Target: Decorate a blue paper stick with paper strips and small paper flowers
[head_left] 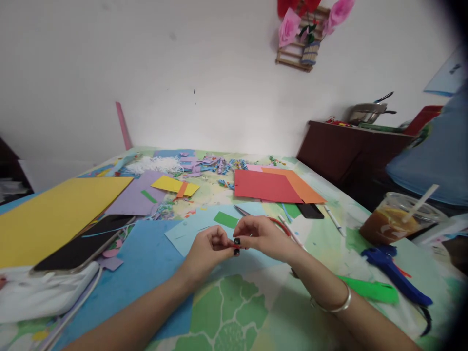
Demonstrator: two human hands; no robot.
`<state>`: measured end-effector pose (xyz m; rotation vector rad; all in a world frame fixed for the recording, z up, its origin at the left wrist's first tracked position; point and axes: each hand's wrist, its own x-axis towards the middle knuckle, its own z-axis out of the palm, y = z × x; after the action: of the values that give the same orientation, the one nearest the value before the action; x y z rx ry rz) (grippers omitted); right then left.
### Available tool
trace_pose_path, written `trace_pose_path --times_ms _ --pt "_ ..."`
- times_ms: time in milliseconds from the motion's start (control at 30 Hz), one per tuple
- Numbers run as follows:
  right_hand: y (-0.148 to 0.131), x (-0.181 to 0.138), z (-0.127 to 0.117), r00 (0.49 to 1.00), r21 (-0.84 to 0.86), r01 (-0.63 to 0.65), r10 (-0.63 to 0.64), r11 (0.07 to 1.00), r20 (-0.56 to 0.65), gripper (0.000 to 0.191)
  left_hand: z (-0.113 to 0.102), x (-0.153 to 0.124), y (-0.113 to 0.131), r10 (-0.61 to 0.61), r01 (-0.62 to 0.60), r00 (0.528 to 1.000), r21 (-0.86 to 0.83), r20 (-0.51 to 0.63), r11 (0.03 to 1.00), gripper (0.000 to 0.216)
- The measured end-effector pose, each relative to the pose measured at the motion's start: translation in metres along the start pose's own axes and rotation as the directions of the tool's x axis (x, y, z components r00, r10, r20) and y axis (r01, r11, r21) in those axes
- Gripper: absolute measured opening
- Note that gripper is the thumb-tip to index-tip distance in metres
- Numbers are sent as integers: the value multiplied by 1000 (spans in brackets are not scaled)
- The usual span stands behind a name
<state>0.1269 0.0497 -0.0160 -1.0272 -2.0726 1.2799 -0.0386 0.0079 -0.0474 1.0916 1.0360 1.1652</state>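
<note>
My left hand (208, 249) and my right hand (266, 237) meet over the middle of the table, fingertips together. Between the pinched fingers shows a small red piece (234, 245); most of it is hidden, so its kind is unclear. Both hands seem closed on it. Under and behind them lies a light blue paper sheet (190, 230) with a green paper strip (225, 219). Scissors (241, 210) with red handles lie just behind my right hand, partly covered by it.
Yellow sheets (66, 209), a dark phone (87, 240) and a blue sheet (142, 263) lie left. Red paper (265, 186) and another phone (310, 210) are behind. A drink cup (387, 219), blue glue gun (400, 275) and green object (373, 289) stand or lie right.
</note>
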Motion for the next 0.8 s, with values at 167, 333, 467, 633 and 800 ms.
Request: trace_pose_path --times_ms 167,333,467,633,800 --pt "10 -3 6 1000 74 25 -25 997 -12 6 -2 -1 2 8 -6 999 58 -40 998 31" --pt "18 -5 8 999 214 -7 17 977 -45 5 0 -3 1 -1 4 999 84 -39 996 28" --pt "20 -4 8 997 331 -25 49 943 -66 8 -2 -3 0 23 -22 999 48 -32 999 27" --pt "21 -5 15 991 565 -56 116 823 -70 17 -7 -4 3 89 -85 993 58 -76 995 27" --pt "22 -5 20 990 628 -8 96 778 -106 20 -8 -5 4 111 -103 990 102 -83 989 24"
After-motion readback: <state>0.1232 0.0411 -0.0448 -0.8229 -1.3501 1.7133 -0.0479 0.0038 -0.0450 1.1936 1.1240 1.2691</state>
